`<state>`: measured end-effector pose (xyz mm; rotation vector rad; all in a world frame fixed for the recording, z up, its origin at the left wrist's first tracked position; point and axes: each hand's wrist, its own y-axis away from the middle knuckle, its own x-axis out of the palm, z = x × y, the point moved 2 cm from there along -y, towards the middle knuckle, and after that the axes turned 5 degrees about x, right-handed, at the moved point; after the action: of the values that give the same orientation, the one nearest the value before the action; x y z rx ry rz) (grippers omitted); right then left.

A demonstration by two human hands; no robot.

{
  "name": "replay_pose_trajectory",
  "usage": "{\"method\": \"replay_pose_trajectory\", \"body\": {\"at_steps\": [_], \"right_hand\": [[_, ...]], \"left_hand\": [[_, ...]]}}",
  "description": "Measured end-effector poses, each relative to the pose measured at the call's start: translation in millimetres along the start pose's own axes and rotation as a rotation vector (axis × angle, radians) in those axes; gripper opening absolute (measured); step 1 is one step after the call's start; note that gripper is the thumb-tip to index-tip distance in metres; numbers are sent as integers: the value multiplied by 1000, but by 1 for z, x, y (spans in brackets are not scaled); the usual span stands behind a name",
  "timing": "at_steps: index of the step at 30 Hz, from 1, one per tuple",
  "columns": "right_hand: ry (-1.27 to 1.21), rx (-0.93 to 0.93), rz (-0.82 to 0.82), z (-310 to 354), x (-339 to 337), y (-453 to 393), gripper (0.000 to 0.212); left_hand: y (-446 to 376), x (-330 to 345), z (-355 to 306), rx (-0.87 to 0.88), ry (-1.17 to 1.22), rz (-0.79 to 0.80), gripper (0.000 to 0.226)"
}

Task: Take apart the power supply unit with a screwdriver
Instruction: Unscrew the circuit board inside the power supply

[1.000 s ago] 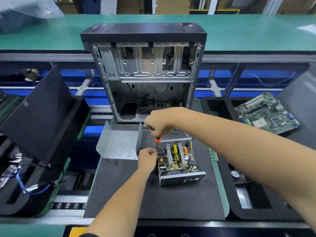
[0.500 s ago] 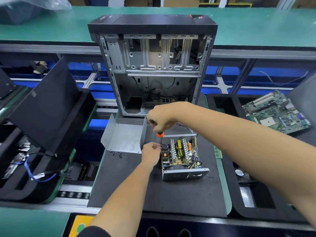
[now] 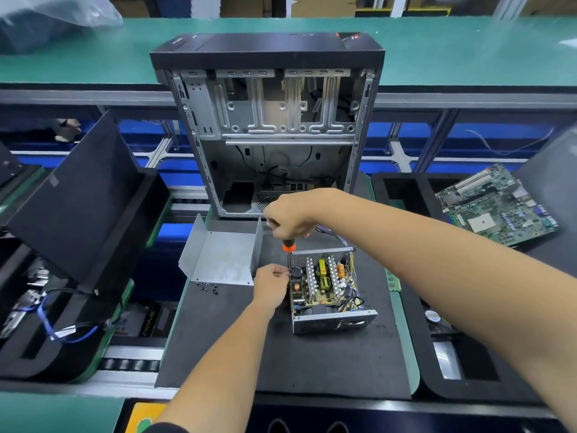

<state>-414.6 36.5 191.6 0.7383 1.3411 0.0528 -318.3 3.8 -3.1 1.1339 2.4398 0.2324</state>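
Right hand (image 3: 288, 218) fisted around the top of a screwdriver (image 3: 288, 246), only the orange-and-black lower handle visible below the fist. Tool points down at the far-left corner of the power supply unit (image 3: 327, 290); tip hidden behind the case wall and the left hand, so contact with a screw cannot be confirmed. Left hand (image 3: 270, 284) pressed against the unit's left side, fingers curled in a narrow pinch at the edge near a black capacitor; whether it grips the shaft or the case wall is probably not resolvable here.

Unit sits open-topped on a dark mat (image 3: 281, 364), centre-right of it, circuit board with yellow transformers, copper coil and silver heatsinks exposed. Perforated metal front wall faces the camera. Bundle of coloured wires (image 3: 331, 233) leaves the far-right corner under the right forearm.

Just left of the unit, its removed grey metal cover (image 3: 223, 259) lies upturned, side walls standing up. A small cluster of black screws (image 3: 206, 286) lies on the mat at the cover's near edge.

Behind the mat stands an emptied computer case (image 3: 271, 132), open side to the camera. Far right, a green motherboard (image 3: 496, 206) rests on a black foam tray (image 3: 415, 354). Left, another black tray holds blue cables (image 3: 51, 323).
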Motion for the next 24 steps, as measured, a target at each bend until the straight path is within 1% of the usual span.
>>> {"method": "replay_pose_trajectory", "body": {"at_steps": [2,5,7,9,11,13,14,16,17,19,21,22,24], "right_hand": [[27,-65,-21,-2,-2,1,19],[-29,-113,-31,-8,-6,4,14],[-52,-105,-30,-9,-4,4,14],[-43,-48,-13,-6,-3,5,14],[75,19,25,0,-3,6,15],[228,42,-1,10,-2,4,17],[263,45,-8,13,-1,2,18],[213,31,-10,13,1,-3,11],[157,7,-17,12,-1,-3,11],[59,-49,-18,12,-5,-1,21],[0,-84,13,11,-6,3,23],[-19,-75,26,9,-5,2,20],[-16,0,11,7,-3,2,12]], "left_hand": [[0,0,0,2,-5,-1,12],[0,0,0,-1,-3,-5,12],[0,0,0,0,-3,-3,12],[0,0,-1,-2,-3,0,13],[0,0,-1,-4,-5,-1,14],[0,0,-2,-6,-6,-3,15],[0,0,-2,-5,-7,-3,15],[0,1,-1,-2,-3,2,15],[0,1,-1,1,0,5,14],[0,0,-1,5,4,7,14],[-1,0,-1,6,5,8,16],[-1,0,0,7,5,8,17],[0,1,-1,6,5,7,17]]}}
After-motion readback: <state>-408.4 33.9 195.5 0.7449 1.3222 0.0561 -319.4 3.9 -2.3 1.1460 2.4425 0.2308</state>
